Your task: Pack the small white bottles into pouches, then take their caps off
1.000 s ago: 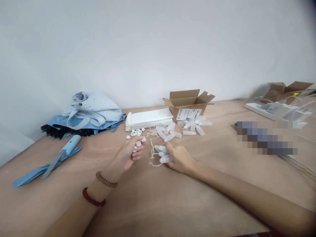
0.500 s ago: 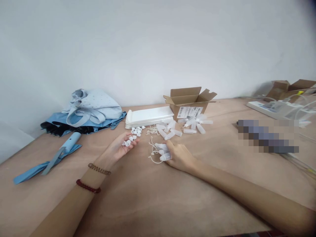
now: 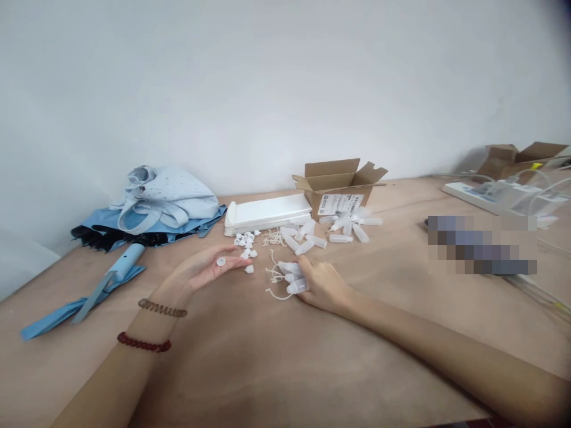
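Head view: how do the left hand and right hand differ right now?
The left hand lies open, palm up, a small white disc on it; the right hand is palm down on plastic bottles. Only the left arm wears bracelets. Both are ungloved.

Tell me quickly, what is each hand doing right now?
Left hand: open, palm up, small white cap on it.
Right hand: on plastic bottles; grip unclear.

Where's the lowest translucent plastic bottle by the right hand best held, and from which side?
Grip the bottle around its wider round body, not the tapered tip, coming from the right, where the right hand lies. It lies on its side, so fingers can likely close across from above.
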The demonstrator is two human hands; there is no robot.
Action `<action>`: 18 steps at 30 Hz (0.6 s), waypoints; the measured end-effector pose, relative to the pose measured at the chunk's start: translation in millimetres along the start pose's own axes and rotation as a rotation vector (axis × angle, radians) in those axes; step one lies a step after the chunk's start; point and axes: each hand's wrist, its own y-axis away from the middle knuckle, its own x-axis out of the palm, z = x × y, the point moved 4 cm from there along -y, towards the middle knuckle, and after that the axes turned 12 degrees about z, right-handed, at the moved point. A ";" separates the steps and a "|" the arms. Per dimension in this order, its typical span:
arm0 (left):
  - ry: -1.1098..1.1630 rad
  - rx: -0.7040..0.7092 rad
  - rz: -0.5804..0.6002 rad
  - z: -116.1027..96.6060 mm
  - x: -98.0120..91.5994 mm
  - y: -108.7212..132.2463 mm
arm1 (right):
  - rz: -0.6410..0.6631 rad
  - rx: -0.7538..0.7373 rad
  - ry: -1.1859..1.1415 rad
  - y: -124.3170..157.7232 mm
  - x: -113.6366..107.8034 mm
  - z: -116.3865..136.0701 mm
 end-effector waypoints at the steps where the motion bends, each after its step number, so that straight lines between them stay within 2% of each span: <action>1: -0.027 0.011 0.010 -1.1 0.9 1.0 | -0.004 -0.001 0.001 0.0 0.0 0.1; 5: -0.157 0.118 0.006 -3.9 5.0 5.5 | -0.018 0.001 0.006 -0.6 1.9 -0.2; 10: -0.389 0.166 -0.094 -4.9 14.3 17.8 | -0.028 -0.007 -0.001 -1.4 3.6 -0.8; 14: -0.785 0.128 -0.141 -10.4 15.5 28.7 | -0.019 0.005 -0.006 -1.4 2.9 -1.1; 18: -1.144 0.088 -0.233 -11.7 -2.7 31.9 | -0.018 0.004 0.008 -1.2 1.9 -0.8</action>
